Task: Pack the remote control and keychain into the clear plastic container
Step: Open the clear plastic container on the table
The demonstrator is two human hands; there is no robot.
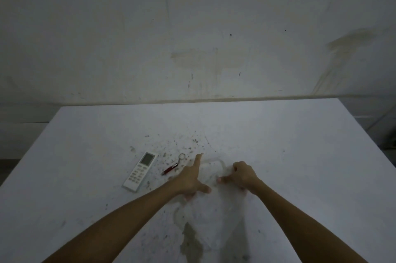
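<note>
Clear plastic container sits on the table between the two hands, so transparent that only faint rim lines and a pale sheen show against the surface; its exact outline cannot be told, and whether a lid is on it cannot be told; behind everything stands a grey, stained wall, and below it spreads the white table, speckled with dark flecks near its middle and marked by a brownish stain close to the near edge; two bare forearms reach in from the bottom of the view; the left hand lies at the container's left side with the index finger stretched forward and the thumb spread to the right, the other fingers curled under, so it is partly open and pressing rather than gripping; the right hand is curled closed at the container's right side, thumb pointing left, seemingly pinching its edge; the remote control, white with a small grey screen at its far end, lies flat and angled to the left of the hands, apart from the container; the keychain, a red piece on a metal ring, lies between the remote control and the left hand, touching neither.
</note>
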